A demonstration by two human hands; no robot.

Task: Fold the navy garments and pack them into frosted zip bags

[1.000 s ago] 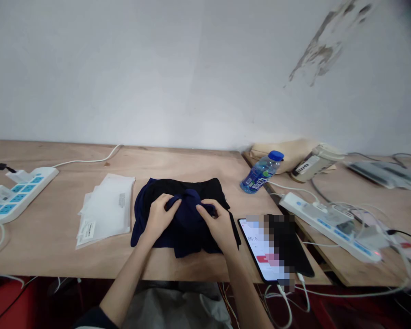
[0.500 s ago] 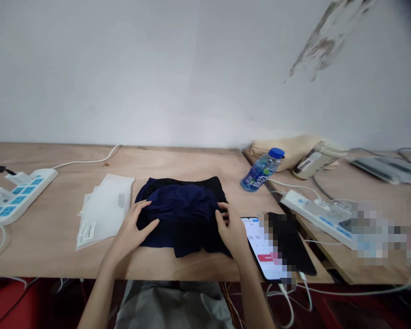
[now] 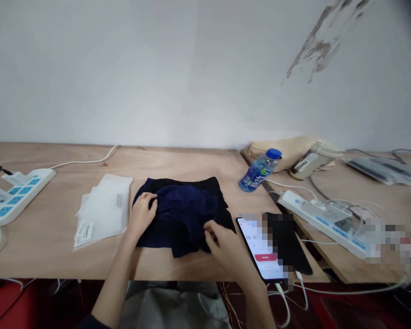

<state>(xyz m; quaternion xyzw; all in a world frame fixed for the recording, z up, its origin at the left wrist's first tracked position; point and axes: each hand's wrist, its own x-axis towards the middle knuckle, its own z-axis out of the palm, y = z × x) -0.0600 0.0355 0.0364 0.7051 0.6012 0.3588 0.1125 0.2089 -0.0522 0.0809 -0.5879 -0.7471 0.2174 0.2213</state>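
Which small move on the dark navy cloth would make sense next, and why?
Probably smoothing the navy cloth outward: its raised middle looks creased, and the left hand is at its left side while the right hand is by its lower right, so both seem well placed.

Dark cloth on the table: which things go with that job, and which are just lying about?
Part of the job:
dark cloth
left hand
right hand

Seemingly just lying about:
plastic sleeves (untouched, can't rule them out)
bottle
coffee cup
lit phone
power strips
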